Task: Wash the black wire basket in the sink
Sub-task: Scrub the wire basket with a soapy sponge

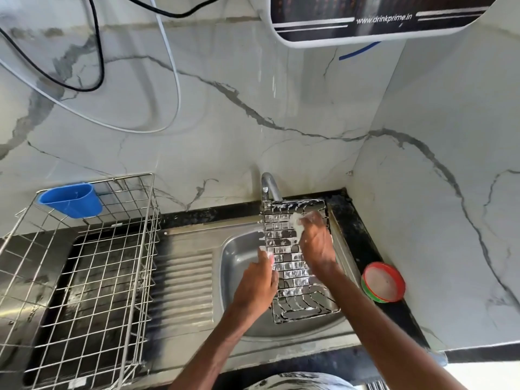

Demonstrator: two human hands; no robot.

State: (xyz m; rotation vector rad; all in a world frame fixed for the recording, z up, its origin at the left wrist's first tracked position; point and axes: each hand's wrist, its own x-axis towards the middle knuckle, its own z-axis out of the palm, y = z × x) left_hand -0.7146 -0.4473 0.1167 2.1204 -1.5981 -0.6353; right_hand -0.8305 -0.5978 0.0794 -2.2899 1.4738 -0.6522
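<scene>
The black wire basket [292,277] is held tilted over the steel sink [239,257], its far end up near the tap [268,187] and covered in white foam. My left hand [257,285] grips the basket's left edge. On the upper part of the grid, my right hand [316,243] presses a foamy scrubber [297,220], fingers curled over it.
A tall steel wire dish rack [92,266] with a blue plastic cup [70,199] hooked on it stands on the left. The ribbed drainboard [185,285] lies between rack and sink. A red-rimmed bowl of soapy paste [384,281] sits on the black counter at right.
</scene>
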